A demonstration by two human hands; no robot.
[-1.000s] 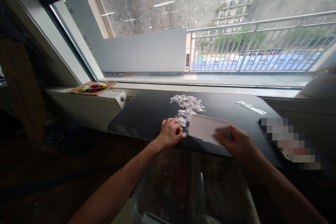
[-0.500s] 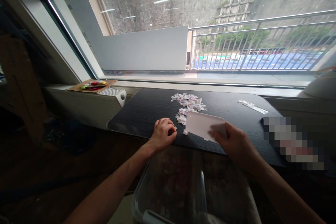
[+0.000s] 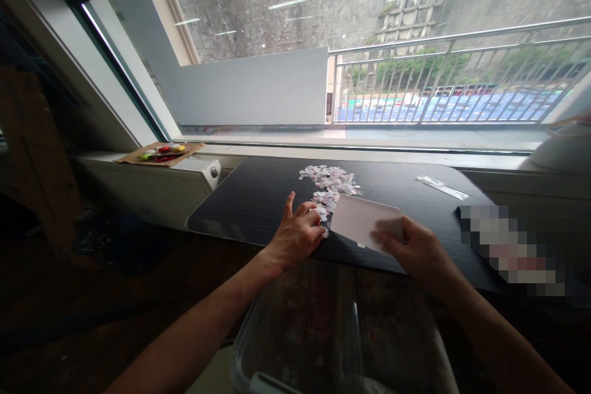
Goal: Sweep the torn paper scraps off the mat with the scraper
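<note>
Likely some scraps (image 3: 329,188) slip past: right hand (image 3: 418,252) grips the card (image 3: 357,221) at the table (image 3: 249,197) edge, left hand (image 3: 298,235) open beside them, bin (image 3: 295,332) just below

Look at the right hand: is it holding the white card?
Yes, the right hand grips the white card at its near edge, beside the paper scraps.

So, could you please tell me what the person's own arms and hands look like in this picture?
Both forearms are bare all the way to the picture's lower edge, with no sleeves in view. The left hand and the right hand wear no gloves, and no watch, bracelet or ring shows on either wrist or on the fingers.
</note>
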